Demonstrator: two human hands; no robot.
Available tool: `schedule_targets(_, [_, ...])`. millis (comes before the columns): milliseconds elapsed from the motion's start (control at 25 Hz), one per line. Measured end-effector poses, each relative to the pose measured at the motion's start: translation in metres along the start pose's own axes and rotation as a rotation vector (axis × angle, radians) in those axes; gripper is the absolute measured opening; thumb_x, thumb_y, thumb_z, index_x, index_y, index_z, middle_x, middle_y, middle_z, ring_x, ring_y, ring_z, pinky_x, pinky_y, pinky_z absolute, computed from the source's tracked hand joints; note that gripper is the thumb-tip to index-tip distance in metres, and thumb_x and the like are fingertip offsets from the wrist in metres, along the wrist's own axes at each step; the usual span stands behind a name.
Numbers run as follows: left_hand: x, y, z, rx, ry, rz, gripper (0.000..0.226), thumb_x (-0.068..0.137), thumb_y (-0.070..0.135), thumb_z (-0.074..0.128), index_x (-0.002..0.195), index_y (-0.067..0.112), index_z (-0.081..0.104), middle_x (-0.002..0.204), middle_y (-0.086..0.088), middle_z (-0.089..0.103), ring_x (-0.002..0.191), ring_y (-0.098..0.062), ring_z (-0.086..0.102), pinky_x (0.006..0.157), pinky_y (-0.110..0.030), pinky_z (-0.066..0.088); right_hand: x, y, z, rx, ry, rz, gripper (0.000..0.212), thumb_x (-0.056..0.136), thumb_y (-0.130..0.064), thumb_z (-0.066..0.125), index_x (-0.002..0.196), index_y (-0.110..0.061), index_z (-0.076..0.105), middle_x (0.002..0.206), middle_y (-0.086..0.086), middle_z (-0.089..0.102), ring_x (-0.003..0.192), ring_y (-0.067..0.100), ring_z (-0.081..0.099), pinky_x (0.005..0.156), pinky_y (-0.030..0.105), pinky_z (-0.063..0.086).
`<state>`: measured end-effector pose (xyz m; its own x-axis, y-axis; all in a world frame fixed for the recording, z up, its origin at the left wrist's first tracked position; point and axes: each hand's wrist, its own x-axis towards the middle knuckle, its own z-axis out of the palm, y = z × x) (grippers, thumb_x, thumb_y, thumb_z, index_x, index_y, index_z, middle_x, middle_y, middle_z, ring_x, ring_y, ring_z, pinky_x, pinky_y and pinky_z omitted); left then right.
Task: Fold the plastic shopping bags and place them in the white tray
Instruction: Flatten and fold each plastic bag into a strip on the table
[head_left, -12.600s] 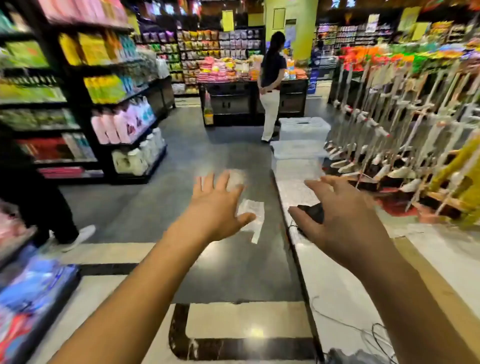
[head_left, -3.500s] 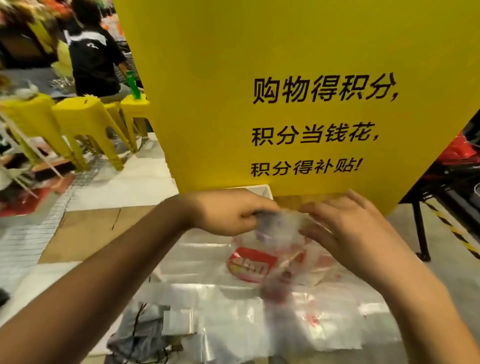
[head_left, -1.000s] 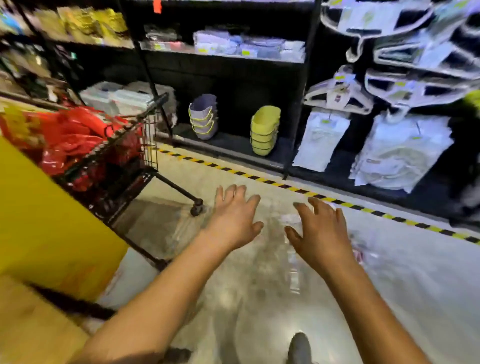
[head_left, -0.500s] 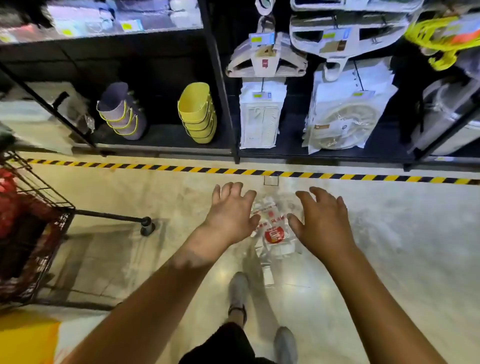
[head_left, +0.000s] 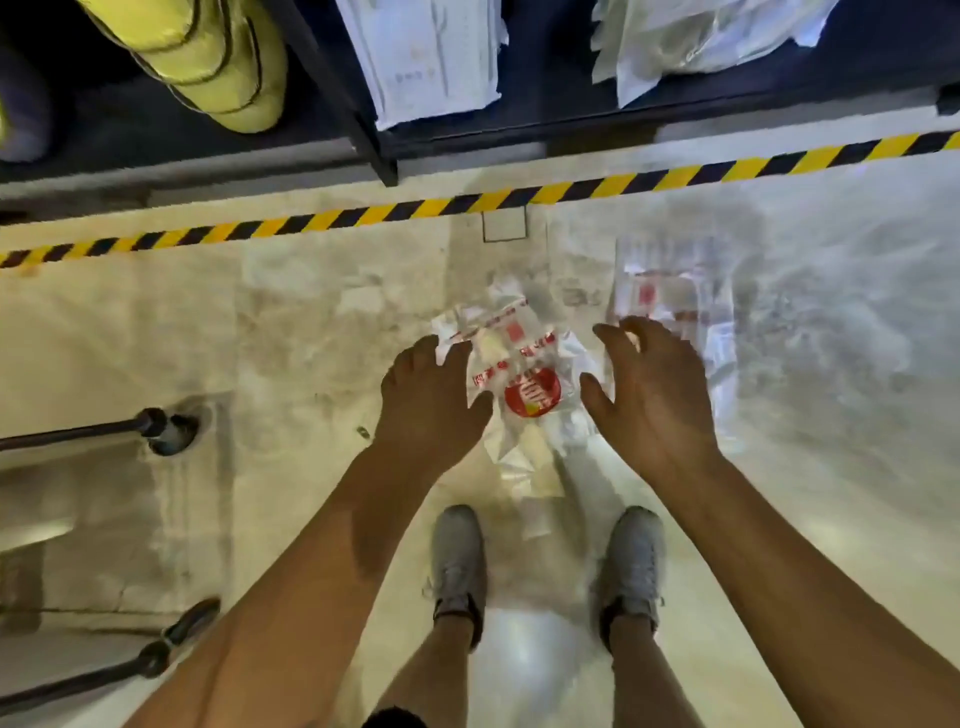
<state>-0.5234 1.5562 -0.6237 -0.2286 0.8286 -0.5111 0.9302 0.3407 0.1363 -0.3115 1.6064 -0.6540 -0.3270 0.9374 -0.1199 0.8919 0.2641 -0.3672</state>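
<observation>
2 bags on floor (head_left: 208, 338): red-logo bag (head_left: 522, 387), blurry bag (head_left: 670, 291); L hand (head_left: 428, 410) & R hand (head_left: 652, 400) fingers spread

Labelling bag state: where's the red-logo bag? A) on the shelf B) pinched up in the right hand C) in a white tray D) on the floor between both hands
D: the red-logo bag lies crumpled on the floor, between the left hand and the right hand, both with fingers spread.
</observation>
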Motion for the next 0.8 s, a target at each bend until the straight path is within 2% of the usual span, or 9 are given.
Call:
schedule_targets(320, [0.181, -0.039, 0.285, -0.105, -0.032, -0.208, 0.075, 0.094, 0.048, 0.061, 0.153, 0.015, 0.029, 0.152, -0.02, 0.028, 0.137, -0.04, 0.034, 0.106, -0.048, 0.036, 0.034, 0.142, 0.263, -0.056, -0.107, 0.026, 0.047, 0.083, -0.027, 0.067, 0.126, -0.009, 0.06, 0.128, 0.022, 0.057, 0.115, 0.041, 0.057, 0.09, 0.048, 0.046])
schedule_targets(360, [0.198, -0.043, 0.311, -0.19, -0.011, -0.326, 0.077, 0.092, 0.046, 0.064, 0.152, 0.011, 0.029, 0.149, -0.021, 0.031, 0.135, -0.041, 0.037, 0.105, -0.048, 0.037, 0.035, 0.153, 0.283, -0.056, -0.113, 0.034, 0.047, 0.083, -0.026, 0.067, 0.126, -0.009, 0.061, 0.128, 0.022, 0.057, 0.115, 0.04, 0.056, 0.091, 0.047, 0.045])
schedule_targets(440, [0.232, -0.039, 0.351, -0.39, 0.065, -0.737, 0.074, 0.09, 0.038, 0.07, 0.144, 0.003, 0.033, 0.142, -0.021, 0.039, 0.132, -0.038, 0.04, 0.104, -0.045, 0.037, 0.04, 0.172, 0.313, -0.057, -0.096, 0.045, 0.046, 0.083, -0.025, 0.067, 0.126, -0.01, 0.061, 0.129, 0.02, 0.057, 0.117, 0.038, 0.055, 0.093, 0.047, 0.045])
schedule_targets(480, [0.246, -0.042, 0.369, -0.496, 0.069, -0.856, 0.067, 0.089, 0.031, 0.069, 0.138, 0.002, 0.036, 0.139, -0.02, 0.042, 0.131, -0.036, 0.042, 0.105, -0.043, 0.035, 0.043, 0.179, 0.321, -0.051, -0.08, 0.051, 0.046, 0.083, -0.025, 0.067, 0.126, -0.011, 0.06, 0.13, 0.019, 0.057, 0.117, 0.038, 0.055, 0.094, 0.047, 0.044])
schedule_targets(560, [0.262, -0.071, 0.402, -0.598, 0.043, -0.655, 0.061, 0.081, 0.023, 0.066, 0.133, 0.005, 0.038, 0.134, -0.019, 0.047, 0.128, -0.035, 0.044, 0.11, -0.042, 0.03, 0.05, 0.188, 0.333, -0.036, -0.069, 0.066, 0.047, 0.084, -0.025, 0.065, 0.128, -0.011, 0.058, 0.128, 0.017, 0.057, 0.116, 0.036, 0.055, 0.093, 0.046, 0.044])
schedule_targets(640, [0.28, -0.087, 0.409, -0.477, 0.058, -0.741, 0.071, 0.083, 0.031, 0.068, 0.138, -0.002, 0.037, 0.136, -0.021, 0.051, 0.13, -0.035, 0.048, 0.111, -0.042, 0.034, 0.057, 0.194, 0.336, -0.037, -0.047, 0.094, 0.049, 0.084, -0.026, 0.062, 0.13, -0.011, 0.056, 0.125, 0.016, 0.058, 0.113, 0.036, 0.056, 0.09, 0.045, 0.045])
schedule_targets(720, [0.288, -0.078, 0.395, -0.42, 0.009, -0.926, 0.068, 0.087, 0.038, 0.069, 0.138, -0.001, 0.045, 0.133, -0.018, 0.056, 0.124, -0.03, 0.055, 0.101, -0.035, 0.047, 0.066, 0.196, 0.333, -0.027, -0.008, 0.128, 0.051, 0.084, -0.026, 0.061, 0.131, -0.008, 0.053, 0.121, 0.017, 0.058, 0.107, 0.037, 0.057, 0.084, 0.044, 0.046])
schedule_targets(760, [0.289, -0.078, 0.388, -0.547, -0.075, -0.905, 0.053, 0.088, 0.032, 0.07, 0.128, 0.002, 0.056, 0.125, -0.016, 0.062, 0.115, -0.03, 0.061, 0.092, -0.034, 0.052, 0.073, 0.197, 0.33, -0.019, -0.007, 0.154, 0.052, 0.085, -0.026, 0.062, 0.132, -0.007, 0.051, 0.12, 0.018, 0.058, 0.105, 0.039, 0.057, 0.081, 0.045, 0.046])
schedule_targets(800, [0.286, -0.085, 0.382, -0.655, -0.012, -0.864, 0.039, 0.088, 0.026, 0.069, 0.119, 0.003, 0.063, 0.117, -0.016, 0.066, 0.107, -0.033, 0.064, 0.088, -0.036, 0.054, 0.08, 0.197, 0.33, -0.012, -0.024, 0.19, 0.053, 0.086, -0.027, 0.062, 0.133, -0.006, 0.049, 0.119, 0.019, 0.057, 0.105, 0.039, 0.057, 0.08, 0.045, 0.046])
